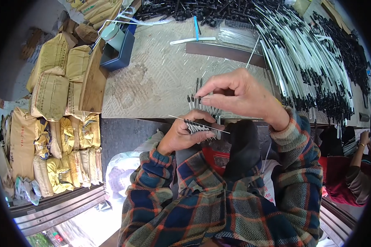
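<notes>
My left hand (181, 136) is closed around a bundle of narrow white strips with black tips (210, 110), held just off the bench's near edge. A thin metal rod (175, 117) runs across the bundle near my left fingers and thumb. Above it, my right hand (247, 92) has thumb and index finger pinched together at the black tips on the bundle's far side. A thin, pin-like piece seems to show between these fingertips, but it is too small to name.
White strips with black ends (292, 61) are heaped at the right of the bench (132, 86), black parts (185, 9) along the back. A clear box of thin pins (237, 35) and a blue bin (121, 55) stand there. Wrapped packages (49, 94) stack left; another person's arm (356, 158) shows right.
</notes>
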{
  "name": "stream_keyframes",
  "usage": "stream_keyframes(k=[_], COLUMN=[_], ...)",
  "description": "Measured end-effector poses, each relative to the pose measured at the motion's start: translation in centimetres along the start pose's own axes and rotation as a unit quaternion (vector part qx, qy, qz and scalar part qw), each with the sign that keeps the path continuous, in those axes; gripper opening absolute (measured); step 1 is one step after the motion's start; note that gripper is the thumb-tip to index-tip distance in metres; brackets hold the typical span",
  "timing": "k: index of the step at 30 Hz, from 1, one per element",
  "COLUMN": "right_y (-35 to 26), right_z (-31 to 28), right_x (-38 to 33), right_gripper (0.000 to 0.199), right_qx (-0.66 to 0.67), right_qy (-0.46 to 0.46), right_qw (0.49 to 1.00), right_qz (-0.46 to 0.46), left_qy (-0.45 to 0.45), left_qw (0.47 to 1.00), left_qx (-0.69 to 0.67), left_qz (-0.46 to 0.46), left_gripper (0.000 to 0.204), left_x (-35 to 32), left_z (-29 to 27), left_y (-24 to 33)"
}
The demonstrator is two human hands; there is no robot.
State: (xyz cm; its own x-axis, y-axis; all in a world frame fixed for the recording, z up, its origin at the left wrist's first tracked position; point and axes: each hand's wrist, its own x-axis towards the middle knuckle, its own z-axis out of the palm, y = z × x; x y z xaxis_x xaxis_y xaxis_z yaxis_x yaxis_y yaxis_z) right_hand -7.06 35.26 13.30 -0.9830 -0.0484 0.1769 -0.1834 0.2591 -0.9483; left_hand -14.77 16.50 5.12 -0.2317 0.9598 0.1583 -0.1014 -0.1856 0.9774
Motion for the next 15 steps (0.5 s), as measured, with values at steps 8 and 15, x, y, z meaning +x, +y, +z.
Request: stream_keyframes(k=[8,15], right_y=[-0.8,-0.3], right_z=[0.7,0.3], right_x=[-0.4,0.3], right_gripper=[0.012,0.007], right_qx=[-0.053,-0.094], right_qy=[0.037,0.037], right_qw=[0.998,0.991], right_qz=[-0.002,-0.087], left_qy=[0.002,-0.033], left_qw=[0.999,0.999], left_qx=[-0.016,0.011], left_qz=[-0.036,0.011], left_gripper=[0.028,0.024], left_x=[-0.3,0.5], left_z=[-0.2,-0.1], left_y=[0.3,1.1])
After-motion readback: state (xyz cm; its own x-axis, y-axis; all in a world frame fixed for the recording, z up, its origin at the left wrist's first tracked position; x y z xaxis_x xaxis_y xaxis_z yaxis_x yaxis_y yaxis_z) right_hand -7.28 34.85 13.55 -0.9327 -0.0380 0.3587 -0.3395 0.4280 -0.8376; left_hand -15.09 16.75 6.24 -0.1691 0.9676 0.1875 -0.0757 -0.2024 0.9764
